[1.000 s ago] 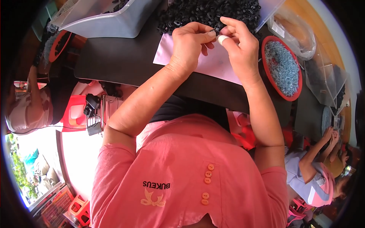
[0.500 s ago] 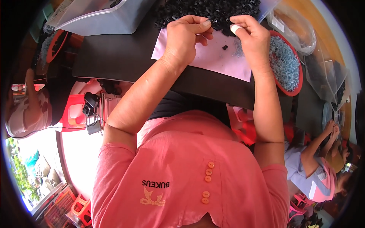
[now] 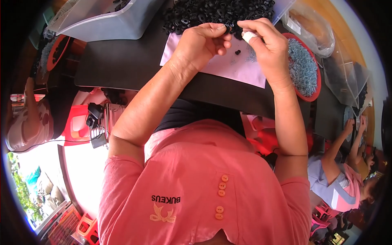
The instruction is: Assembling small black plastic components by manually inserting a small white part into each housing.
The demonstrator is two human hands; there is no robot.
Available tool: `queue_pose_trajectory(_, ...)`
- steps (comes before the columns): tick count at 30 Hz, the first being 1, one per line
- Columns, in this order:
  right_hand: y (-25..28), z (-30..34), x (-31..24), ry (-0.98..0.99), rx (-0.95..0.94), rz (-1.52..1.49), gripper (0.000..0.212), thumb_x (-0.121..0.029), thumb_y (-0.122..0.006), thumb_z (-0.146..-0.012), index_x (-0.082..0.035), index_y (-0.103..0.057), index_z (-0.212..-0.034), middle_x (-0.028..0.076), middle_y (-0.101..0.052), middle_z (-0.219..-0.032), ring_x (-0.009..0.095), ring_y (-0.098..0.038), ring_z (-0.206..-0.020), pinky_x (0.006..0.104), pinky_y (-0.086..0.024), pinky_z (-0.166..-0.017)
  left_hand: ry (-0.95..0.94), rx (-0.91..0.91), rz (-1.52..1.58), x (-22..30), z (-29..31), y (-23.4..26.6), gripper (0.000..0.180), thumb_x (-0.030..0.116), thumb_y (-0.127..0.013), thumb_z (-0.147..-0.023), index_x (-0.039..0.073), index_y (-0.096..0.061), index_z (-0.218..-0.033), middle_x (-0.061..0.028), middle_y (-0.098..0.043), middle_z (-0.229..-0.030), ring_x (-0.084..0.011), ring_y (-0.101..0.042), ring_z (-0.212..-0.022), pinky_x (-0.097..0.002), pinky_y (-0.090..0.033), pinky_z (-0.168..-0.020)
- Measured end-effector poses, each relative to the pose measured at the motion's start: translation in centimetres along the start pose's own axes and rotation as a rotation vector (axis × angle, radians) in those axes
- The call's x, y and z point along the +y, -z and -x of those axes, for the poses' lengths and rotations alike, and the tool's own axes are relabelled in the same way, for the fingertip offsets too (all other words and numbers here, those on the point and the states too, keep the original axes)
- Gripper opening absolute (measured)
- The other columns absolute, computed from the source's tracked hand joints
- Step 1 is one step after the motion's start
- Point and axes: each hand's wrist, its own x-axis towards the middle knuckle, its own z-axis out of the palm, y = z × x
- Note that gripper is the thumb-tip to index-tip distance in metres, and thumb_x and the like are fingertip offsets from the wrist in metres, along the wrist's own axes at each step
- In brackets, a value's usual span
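Observation:
My left hand [image 3: 197,45] is closed over the pile's near edge, its thumb and forefinger pinching a small black plastic part [image 3: 229,30]. Just right of it, my right hand [image 3: 267,47] has thumb and forefinger drawn together; whatever they hold is too small to make out. A white wrap [image 3: 248,37] covers its thumb tip. Beyond both hands lies a heap of small black plastic parts [image 3: 212,14]. One loose black part [image 3: 237,52] rests on the pink sheet [image 3: 239,73] beneath my hands, near a scatter of tiny bluish-grey pieces [image 3: 250,56].
A red tray [image 3: 311,98] of bluish-grey pieces [image 3: 302,67] stands right of my right hand. Behind it lie a clear plastic bag [image 3: 308,30] and a clear box [image 3: 343,85]. A translucent bin [image 3: 110,30] sits at left on the dark table [image 3: 118,61]. People work at both sides.
My hands have come closer together, the right fingertips moving left toward the part in my left fingers. The whole view has shifted slightly.

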Motion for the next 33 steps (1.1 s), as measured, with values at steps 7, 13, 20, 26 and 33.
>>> queue_pose_trajectory(7, -0.8, 0.0, -0.1, 0.065, 0.008, 0.099, 0.028, 0.007, -0.055, -0.078, -0.005, -0.069, -0.1, 0.007, -0.063, -0.086, 0.021, -0.064, -0.076, 0.0318, -0.052, -0.067, -0.013, 0.028, -0.053, 0.2, 0.4, -0.7, 0.016, 0.012, -0.054, -0.097, -0.002, -0.059, -0.101, -0.0124, -0.064, -0.088, -0.0208, -0.062, -0.077, -0.0305, -0.046, -0.062)
queue_pose_trajectory(13, -0.8, 0.0, 0.0, 0.079, -0.009, 0.103, 0.026, 0.006, -0.056, -0.078, -0.004, -0.068, -0.098, 0.008, -0.063, -0.085, 0.022, -0.065, -0.077, 0.0335, -0.053, -0.069, -0.058, 0.063, -0.13, 0.1, 0.7, -1.2, 0.015, 0.009, -0.056, -0.096, -0.004, -0.06, -0.103, -0.0136, -0.065, -0.087, -0.0212, -0.063, -0.075, -0.0304, -0.048, -0.062)
queue_pose_trajectory(20, -1.2, 0.4, 0.0, 0.002, -0.03, -0.014, 0.021, 0.004, -0.06, -0.078, -0.003, -0.067, -0.097, 0.008, -0.063, -0.083, 0.02, -0.065, -0.075, 0.0301, -0.052, -0.067, -0.132, 0.109, -0.238, -0.1, 1.0, -1.6, 0.016, 0.009, -0.059, -0.095, -0.005, -0.062, -0.101, -0.0139, -0.066, -0.084, -0.0217, -0.064, -0.071, -0.0304, -0.048, -0.062)
queue_pose_trajectory(26, 1.1, -0.4, 1.4, -0.061, -0.103, 0.087, 0.015, 0.002, -0.061, -0.077, -0.004, -0.068, -0.09, 0.007, -0.063, -0.081, 0.02, -0.064, -0.075, 0.0314, -0.052, -0.068, -0.106, 0.216, -0.227, 0.3, 1.1, -1.6, 0.014, 0.009, -0.06, -0.094, -0.004, -0.063, -0.1, -0.0139, -0.065, -0.086, -0.0219, -0.063, -0.074, -0.0304, -0.048, -0.065)
queue_pose_trajectory(33, 0.2, 2.0, 3.5, 0.23, -0.354, 0.685, 0.004, -0.011, -0.066, -0.074, -0.013, -0.067, -0.078, 0.0, -0.06, -0.084, 0.021, -0.057, -0.089, 0.0367, -0.043, -0.077, -0.065, 0.256, -0.211, 0.3, 1.0, -1.3, 0.014, 0.011, -0.058, -0.095, -0.002, -0.063, -0.098, -0.0128, -0.065, -0.087, -0.0214, -0.061, -0.075, -0.0305, -0.047, -0.066)
